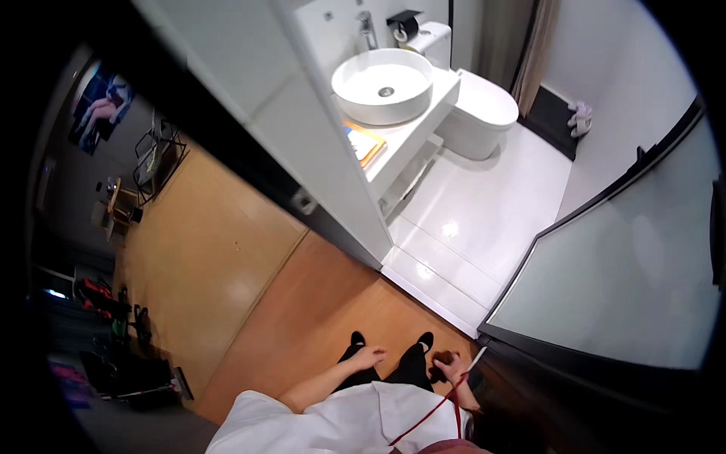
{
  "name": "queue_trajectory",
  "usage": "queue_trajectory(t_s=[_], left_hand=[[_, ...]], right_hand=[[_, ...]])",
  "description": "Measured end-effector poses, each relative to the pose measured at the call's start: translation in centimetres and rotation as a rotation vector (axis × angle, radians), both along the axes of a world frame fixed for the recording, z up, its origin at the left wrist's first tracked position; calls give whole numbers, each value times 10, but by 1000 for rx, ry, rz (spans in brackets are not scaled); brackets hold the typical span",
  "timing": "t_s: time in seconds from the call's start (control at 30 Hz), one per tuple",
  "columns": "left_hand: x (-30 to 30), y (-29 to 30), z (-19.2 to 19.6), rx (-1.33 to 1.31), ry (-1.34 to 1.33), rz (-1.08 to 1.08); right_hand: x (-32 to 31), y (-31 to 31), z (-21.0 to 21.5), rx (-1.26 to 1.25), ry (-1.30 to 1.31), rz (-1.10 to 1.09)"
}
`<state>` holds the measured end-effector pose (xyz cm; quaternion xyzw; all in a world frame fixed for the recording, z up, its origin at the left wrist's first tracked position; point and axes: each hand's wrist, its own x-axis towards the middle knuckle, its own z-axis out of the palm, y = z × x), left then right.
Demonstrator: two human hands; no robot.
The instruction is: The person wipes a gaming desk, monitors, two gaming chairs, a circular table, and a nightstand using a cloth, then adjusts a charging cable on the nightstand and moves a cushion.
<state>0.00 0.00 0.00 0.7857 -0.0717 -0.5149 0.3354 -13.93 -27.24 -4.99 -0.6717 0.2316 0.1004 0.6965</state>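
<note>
The right hand [456,369] gripped a dark brown bundle [438,373], probably light and soft, best held mid-body; the left hand [368,357] hung loosely open, seemingly empty.

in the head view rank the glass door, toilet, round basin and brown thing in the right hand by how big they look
1. Glass door
2. Toilet and round basin: too alike to rank
3. Brown thing in the right hand

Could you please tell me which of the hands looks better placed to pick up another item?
Probably the left hand: it looks empty, its fingers loosely curled, whereas the right hand appears to be holding a dark brown item.
</note>
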Motion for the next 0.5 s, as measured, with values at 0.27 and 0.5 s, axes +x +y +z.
queue_trajectory(t_s=[0.27,0.5], left_hand=[[42,135,-30,-595,-81,684],[85,404,51,-98,-627,1075]], right_hand=[[185,198,80,75,26,441],[326,417,152,-896,-491,998]])
